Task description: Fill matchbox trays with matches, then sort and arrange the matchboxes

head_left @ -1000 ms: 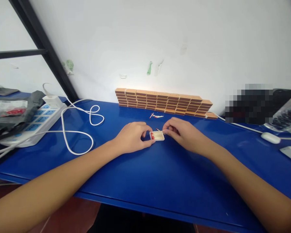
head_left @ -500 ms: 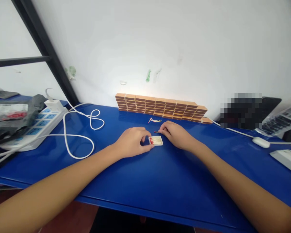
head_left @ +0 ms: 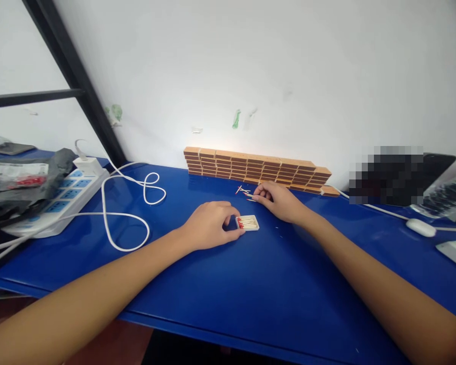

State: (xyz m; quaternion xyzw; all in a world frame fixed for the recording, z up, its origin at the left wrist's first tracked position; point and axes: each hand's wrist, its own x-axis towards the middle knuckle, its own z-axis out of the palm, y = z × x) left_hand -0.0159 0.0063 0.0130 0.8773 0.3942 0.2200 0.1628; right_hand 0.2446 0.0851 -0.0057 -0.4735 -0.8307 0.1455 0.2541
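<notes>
A small white matchbox tray (head_left: 255, 227) full of red-tipped matches (head_left: 247, 222) lies on the blue table. My left hand (head_left: 213, 224) grips the tray's left end between thumb and forefinger. Beyond the tray, my right hand (head_left: 277, 199) is closed in a pinch with a match (head_left: 251, 200) at its fingertips, red head pointing left. A few loose matches (head_left: 240, 189) lie crossed on the table just left of those fingertips; one lies so close that I cannot tell whether the fingers touch it.
Stacked matchboxes (head_left: 247, 165) form a low row against the white wall. On the left are a white power strip (head_left: 70, 195), a looped white cable (head_left: 148, 228) and a grey plastic bag (head_left: 23, 177). A dark tablet-like object (head_left: 437, 170) and a white adapter (head_left: 421, 227) are on the right.
My right hand has moved away from the tray toward the loose matches, carrying a match. My left hand stays on the tray. The view has shifted slightly.
</notes>
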